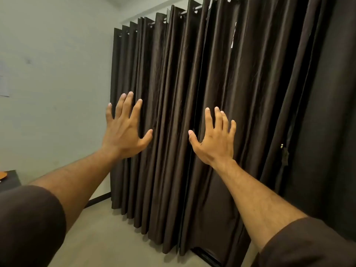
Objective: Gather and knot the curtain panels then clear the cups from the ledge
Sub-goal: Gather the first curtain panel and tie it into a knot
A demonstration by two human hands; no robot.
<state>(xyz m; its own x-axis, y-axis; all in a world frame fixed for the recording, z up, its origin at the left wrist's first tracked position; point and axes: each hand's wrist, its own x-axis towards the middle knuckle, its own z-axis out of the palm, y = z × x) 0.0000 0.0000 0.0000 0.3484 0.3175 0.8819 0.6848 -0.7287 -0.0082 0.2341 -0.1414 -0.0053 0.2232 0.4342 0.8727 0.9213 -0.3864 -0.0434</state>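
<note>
Curtain panels (173,112) hang full length from a metal rod (196,7) by eyelets, dark brown, drawn across the opening in deep vertical folds down to the floor (100,237). Left hand (125,130) is raised with fingers spread and straight, over the outermost folds near the pale wall (57,74); right hand (215,139) is likewise spread flat, near a seam where two panels appear to meet. Neither hand pinches or holds fabric; whether the palms actually touch the cloth cannot be told from this angle. Gathering is judged not yet begun, and no knot exists. Cups and ledge are not visible, presumably behind the drawn cloth, and this is the principal hazard: sweeping the panels sideways blind could drag fabric across the ledge and knock cups over or off. A second risk lies at the rod: a sharp downward pull while bunching or knotting heavy cloth could strain the eyelets or unseat the rod from its fixing, which is out of view. Third, the fabric looks smooth and slightly glossy, so a knot tied loosely or too low may slip out under the panel's own weight. Fourth, with open palms the hands can only push; folds are likely to spring back unless the fingers close round a full bundle. A dark cabinet corner (11,180) stands at the far left, well apart from the work.
</note>
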